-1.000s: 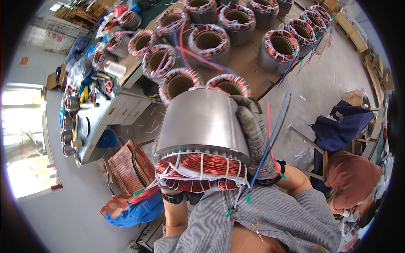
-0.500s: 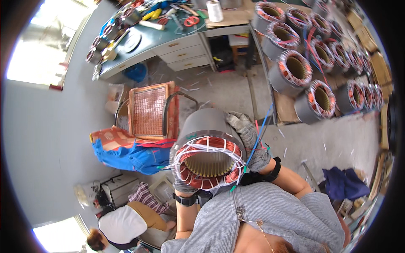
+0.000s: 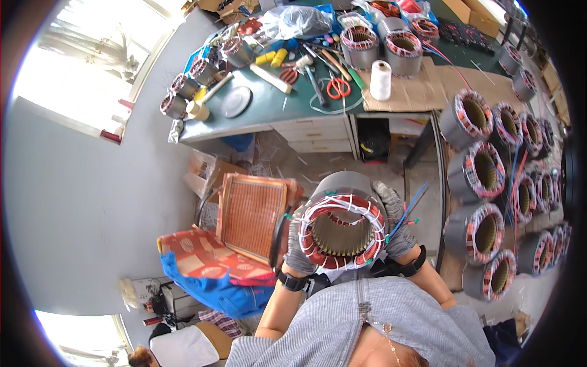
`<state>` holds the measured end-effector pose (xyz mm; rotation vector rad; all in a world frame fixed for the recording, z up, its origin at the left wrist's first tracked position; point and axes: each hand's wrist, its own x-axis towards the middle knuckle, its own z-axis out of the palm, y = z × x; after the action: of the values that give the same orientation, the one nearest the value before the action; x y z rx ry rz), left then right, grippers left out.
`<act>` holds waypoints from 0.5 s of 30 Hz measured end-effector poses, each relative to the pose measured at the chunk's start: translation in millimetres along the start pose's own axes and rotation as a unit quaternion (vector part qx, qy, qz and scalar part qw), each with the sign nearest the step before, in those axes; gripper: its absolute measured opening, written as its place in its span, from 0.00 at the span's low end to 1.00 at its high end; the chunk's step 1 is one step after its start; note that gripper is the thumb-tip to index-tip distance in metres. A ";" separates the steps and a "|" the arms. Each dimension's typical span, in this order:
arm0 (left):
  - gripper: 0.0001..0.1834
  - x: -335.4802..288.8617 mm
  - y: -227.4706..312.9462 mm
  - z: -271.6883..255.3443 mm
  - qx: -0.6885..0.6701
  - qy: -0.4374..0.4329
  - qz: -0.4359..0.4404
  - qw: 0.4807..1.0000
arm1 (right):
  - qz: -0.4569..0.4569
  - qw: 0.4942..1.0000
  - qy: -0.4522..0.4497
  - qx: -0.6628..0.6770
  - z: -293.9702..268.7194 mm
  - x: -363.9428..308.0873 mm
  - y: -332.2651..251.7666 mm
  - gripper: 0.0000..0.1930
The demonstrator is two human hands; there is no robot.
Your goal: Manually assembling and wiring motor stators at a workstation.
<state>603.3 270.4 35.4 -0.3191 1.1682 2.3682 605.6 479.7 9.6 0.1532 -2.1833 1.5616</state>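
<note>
1. Gloved fingers [image 3: 386, 194] of our right hand [image 3: 393, 215] gripped the side of a motor stator [image 3: 342, 231], lying along its grey metal shell.
2. With our left hand [image 3: 296, 248], also gloved, we clasped the opposite side; most of its fingers were hidden from us by the shell, so we could not tell how each one bent.
3. Between both sets of fingers, the stator leaned so that its wound end and its bore faced us; we saw copper windings [image 3: 310, 252] bound with white lacing, and pale slot liners around the bore.
4. Blue lead wires [image 3: 414, 202] rose past the right fingers, and green tips showed near both hands.
5. Just below the fingers, we wore black wrist straps [image 3: 295, 282] on both arms.
6. Left of the left fingers we had a chair [image 3: 252, 219] with a woven panel, and a blue cloth [image 3: 217, 293] bunched lower down.
7. Well beyond the fingers we saw a green-topped workbench [image 3: 263, 110], with red-handled scissors [image 3: 338, 88], a grey disc [image 3: 236, 101] and a white thread spool [image 3: 380, 81] on it.
8. Right of the right fingers we had more wound stators [image 3: 455, 124] standing close together in rows.
9. Far to the lower left of the fingers was another person [image 3: 183, 349] in a white top.
</note>
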 end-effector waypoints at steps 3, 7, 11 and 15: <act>0.22 73.4 28.4 11.0 0.016 0.000 0.050 0.999 | 0.081 0.994 -0.014 0.077 12.4 63.7 37.7 0.23; 0.24 109.6 63.3 22.2 0.096 -0.053 0.074 0.991 | 0.039 0.996 -0.080 -0.018 13.5 109.9 60.7 0.20; 0.21 148.3 101.3 30.2 0.187 -0.043 0.106 0.976 | -0.008 0.998 -0.055 -0.024 32.4 169.2 67.1 0.23; 0.21 195.2 129.1 -2.2 -0.030 -0.073 0.047 0.996 | -0.066 0.979 -0.094 -0.169 63.6 215.0 75.5 0.22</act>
<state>369.6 262.3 43.1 -0.1085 1.0680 2.4654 369.2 483.5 17.3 0.3424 -2.4914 1.1229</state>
